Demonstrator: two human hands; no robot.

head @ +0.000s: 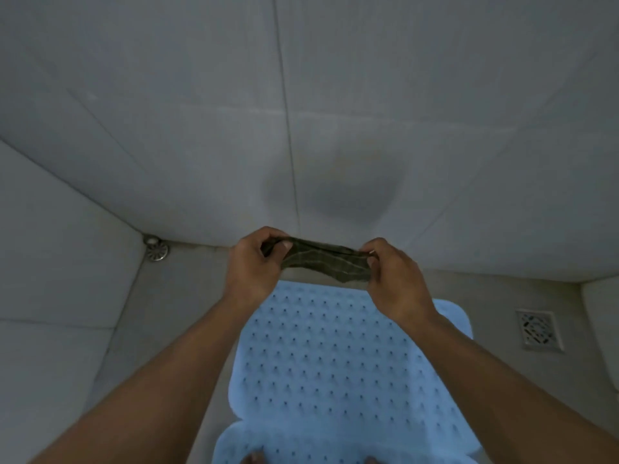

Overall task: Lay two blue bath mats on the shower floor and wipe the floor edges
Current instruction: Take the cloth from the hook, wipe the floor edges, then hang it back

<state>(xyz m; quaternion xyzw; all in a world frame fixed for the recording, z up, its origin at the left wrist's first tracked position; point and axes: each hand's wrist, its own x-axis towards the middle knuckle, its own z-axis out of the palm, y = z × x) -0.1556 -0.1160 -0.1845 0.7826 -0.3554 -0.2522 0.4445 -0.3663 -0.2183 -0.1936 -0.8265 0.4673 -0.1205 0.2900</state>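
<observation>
Above the blue bath mats (335, 356), left hand (251, 266) and right hand (395, 279) each pinch an end of a dark cloth (321, 259).

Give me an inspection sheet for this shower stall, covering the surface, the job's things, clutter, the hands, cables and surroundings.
Surface: grey shower floor, bare strip along the walls.
Job's things: blue mat lies flat on the floor; a second blue mat meets it at the near edge; dark cloth held stretched above the far mat edge.
Clutter: nothing seen.
Grippers: left hand and right hand each pinch one end of the cloth.
Cables: nothing seen.
Surroundings: grey tiled walls; round drain in the left corner; square drain at right.
</observation>
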